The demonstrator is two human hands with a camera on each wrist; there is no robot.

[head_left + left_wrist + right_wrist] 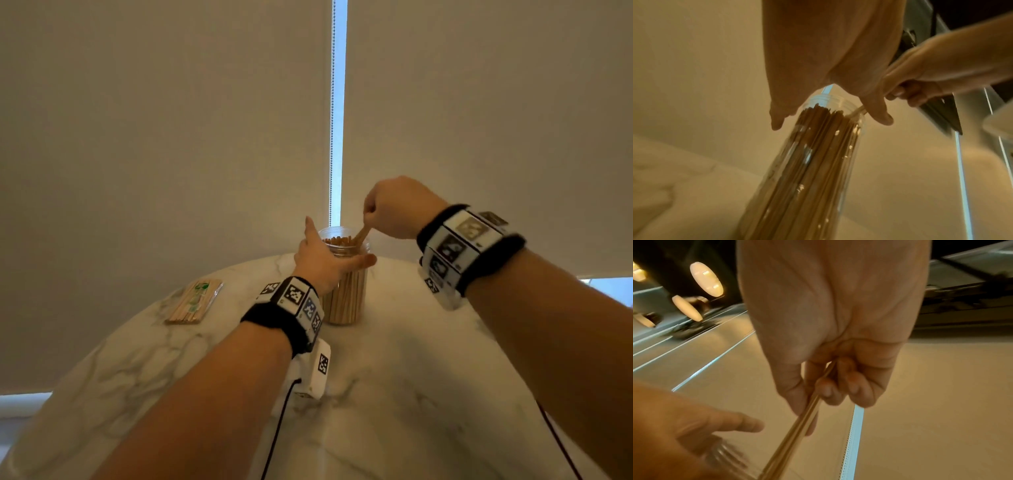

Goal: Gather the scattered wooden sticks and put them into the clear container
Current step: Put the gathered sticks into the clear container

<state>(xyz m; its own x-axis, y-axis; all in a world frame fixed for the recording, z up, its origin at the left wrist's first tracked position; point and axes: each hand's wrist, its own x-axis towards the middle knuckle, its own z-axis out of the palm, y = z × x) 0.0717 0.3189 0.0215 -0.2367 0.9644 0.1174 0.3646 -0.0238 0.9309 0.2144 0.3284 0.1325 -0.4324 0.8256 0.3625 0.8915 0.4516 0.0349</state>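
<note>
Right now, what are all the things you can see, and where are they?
clear container: one, see-through, standing near the far edge of the table, packed with upright wooden sticks
held sticks: count unclear, tan, slanting into the container mouth
stick packet: one, tan in clear wrap, far left of table
marble table: one, white with grey veins
roller blinds: two, beige, behind the table
bead chain: one, between the blinds
left hand: grips the container near its top
right hand: pinches the held sticks
</note>
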